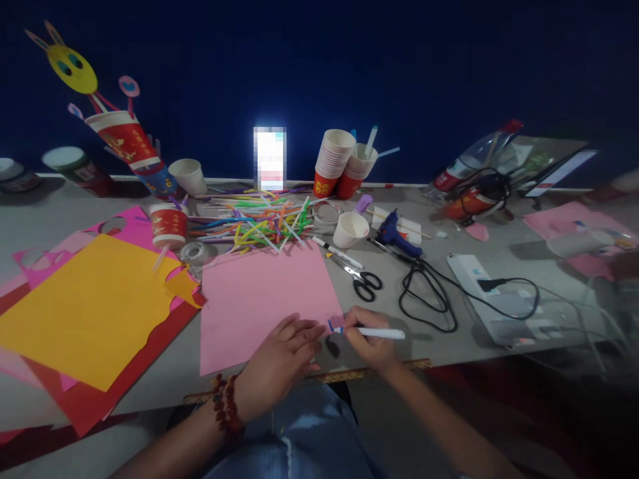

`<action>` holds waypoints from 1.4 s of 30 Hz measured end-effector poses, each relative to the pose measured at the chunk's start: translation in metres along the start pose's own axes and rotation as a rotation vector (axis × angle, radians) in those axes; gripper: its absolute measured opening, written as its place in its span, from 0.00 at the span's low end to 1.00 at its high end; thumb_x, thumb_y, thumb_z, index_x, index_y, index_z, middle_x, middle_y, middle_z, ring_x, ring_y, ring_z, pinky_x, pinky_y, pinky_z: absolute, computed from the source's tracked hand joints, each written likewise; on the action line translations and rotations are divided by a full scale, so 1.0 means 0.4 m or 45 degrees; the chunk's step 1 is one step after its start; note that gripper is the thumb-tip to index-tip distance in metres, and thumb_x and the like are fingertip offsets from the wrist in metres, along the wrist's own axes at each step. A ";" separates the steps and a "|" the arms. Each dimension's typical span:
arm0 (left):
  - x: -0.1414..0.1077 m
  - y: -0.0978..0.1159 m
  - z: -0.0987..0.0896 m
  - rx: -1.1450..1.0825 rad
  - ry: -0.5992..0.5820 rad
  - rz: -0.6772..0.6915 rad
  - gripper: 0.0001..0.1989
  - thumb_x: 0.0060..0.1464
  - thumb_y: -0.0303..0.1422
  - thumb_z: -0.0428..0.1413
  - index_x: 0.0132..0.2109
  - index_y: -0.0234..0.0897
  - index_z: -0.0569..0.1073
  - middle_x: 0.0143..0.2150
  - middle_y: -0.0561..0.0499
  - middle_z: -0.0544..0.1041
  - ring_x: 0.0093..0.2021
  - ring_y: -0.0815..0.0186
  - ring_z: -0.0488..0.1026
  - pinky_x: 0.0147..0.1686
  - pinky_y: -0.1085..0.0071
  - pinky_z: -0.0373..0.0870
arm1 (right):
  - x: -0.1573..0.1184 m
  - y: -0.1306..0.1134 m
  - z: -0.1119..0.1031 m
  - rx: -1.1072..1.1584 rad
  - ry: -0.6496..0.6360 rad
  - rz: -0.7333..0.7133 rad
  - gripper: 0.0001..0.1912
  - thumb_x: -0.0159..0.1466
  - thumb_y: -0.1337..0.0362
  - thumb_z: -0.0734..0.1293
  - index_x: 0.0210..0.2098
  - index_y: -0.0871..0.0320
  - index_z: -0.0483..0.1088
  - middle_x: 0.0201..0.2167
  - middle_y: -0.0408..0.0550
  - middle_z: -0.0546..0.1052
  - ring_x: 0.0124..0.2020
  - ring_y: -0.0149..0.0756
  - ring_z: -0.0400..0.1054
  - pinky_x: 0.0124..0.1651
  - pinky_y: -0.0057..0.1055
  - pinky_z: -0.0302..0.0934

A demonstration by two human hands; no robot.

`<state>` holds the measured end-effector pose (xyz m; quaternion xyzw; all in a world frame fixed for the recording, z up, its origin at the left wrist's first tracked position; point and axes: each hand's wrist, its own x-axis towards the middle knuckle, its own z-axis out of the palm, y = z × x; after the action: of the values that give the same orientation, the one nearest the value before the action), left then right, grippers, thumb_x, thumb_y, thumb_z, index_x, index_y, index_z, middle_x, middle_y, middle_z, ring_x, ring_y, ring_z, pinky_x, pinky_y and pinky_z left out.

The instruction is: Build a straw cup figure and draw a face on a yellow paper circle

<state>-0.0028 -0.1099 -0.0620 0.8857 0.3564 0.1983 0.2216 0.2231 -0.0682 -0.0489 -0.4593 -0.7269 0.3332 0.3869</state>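
A large pink sheet of paper lies on the table in front of me. My left hand rests flat across its lower right part, fingers stretched toward the right edge, with a beaded bracelet at the wrist. My right hand is closed around a white marker with a blue tip. The tip points left and meets the paper near its right edge, where a small patch of blue marks shows beside my left fingertips. Black-handled scissors and a capped white marker lie just beyond the sheet.
Yellow paper and red and pink sheets are stacked at left. Colourful sticks pile up behind the pink sheet. Stacked paper cups, a blue glue gun, its cable and a power strip stand at right. A cup figure leans back left.
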 end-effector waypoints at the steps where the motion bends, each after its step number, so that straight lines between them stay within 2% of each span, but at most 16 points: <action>1: 0.001 0.001 -0.001 -0.001 -0.005 -0.004 0.13 0.66 0.35 0.53 0.55 0.39 0.71 0.65 0.48 0.71 0.65 0.61 0.64 0.68 0.53 0.55 | -0.003 0.003 0.000 0.012 0.021 0.004 0.11 0.57 0.69 0.61 0.19 0.54 0.63 0.15 0.38 0.65 0.18 0.29 0.58 0.23 0.28 0.52; 6: 0.005 0.005 -0.008 -0.004 -0.023 -0.006 0.12 0.67 0.35 0.53 0.54 0.38 0.71 0.64 0.47 0.72 0.64 0.59 0.66 0.67 0.51 0.57 | -0.005 0.019 -0.005 0.069 0.173 0.085 0.10 0.58 0.69 0.61 0.21 0.55 0.65 0.17 0.38 0.66 0.20 0.31 0.60 0.24 0.28 0.54; 12: 0.003 0.002 0.000 -0.005 -0.014 -0.017 0.12 0.66 0.35 0.53 0.54 0.39 0.72 0.64 0.48 0.72 0.64 0.60 0.66 0.68 0.52 0.56 | 0.012 0.018 -0.027 0.073 0.063 0.094 0.10 0.56 0.70 0.62 0.20 0.56 0.66 0.17 0.38 0.67 0.20 0.30 0.61 0.24 0.27 0.53; 20: 0.004 0.001 0.001 0.001 -0.021 -0.024 0.12 0.66 0.35 0.53 0.54 0.40 0.72 0.64 0.48 0.72 0.64 0.60 0.65 0.68 0.53 0.56 | 0.006 0.023 -0.020 0.021 0.097 0.048 0.10 0.58 0.69 0.62 0.21 0.55 0.66 0.18 0.39 0.67 0.20 0.31 0.60 0.24 0.28 0.54; 42: 0.003 0.003 -0.004 -0.002 -0.019 -0.010 0.12 0.66 0.34 0.53 0.55 0.39 0.71 0.64 0.48 0.71 0.64 0.60 0.65 0.68 0.53 0.55 | 0.014 0.013 -0.020 -0.026 0.044 0.063 0.10 0.58 0.68 0.62 0.20 0.55 0.64 0.17 0.38 0.65 0.20 0.30 0.58 0.24 0.27 0.52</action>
<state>-0.0023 -0.1093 -0.0598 0.8857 0.3580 0.1910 0.2257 0.2307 -0.0600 -0.0480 -0.4867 -0.7118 0.3274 0.3864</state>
